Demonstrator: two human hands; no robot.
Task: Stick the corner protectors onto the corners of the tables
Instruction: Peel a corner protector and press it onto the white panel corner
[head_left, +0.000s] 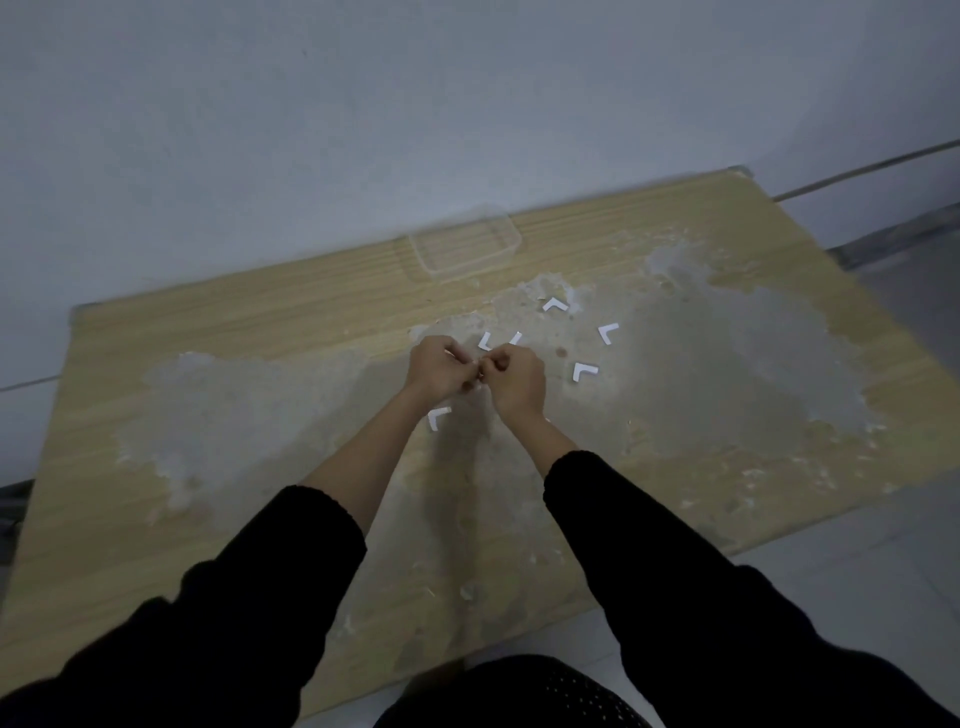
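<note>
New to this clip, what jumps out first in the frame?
The two hands, left hand and right hand, pinched together at mid-table over something too small to make out. Around them lie white L-shaped corner protectors scattered on the table, whose wood-look top is badly peeled into big grey patches. A clear plastic tray sits at the far edge by the wall.

Dim, flat light. A plain grey-white wall (363, 104) rises beyond the hands. The table (779, 270) beneath them is pale wood-grain, its veneer worn to grey patches. Pale floor (883, 545) shows to the right.
</note>
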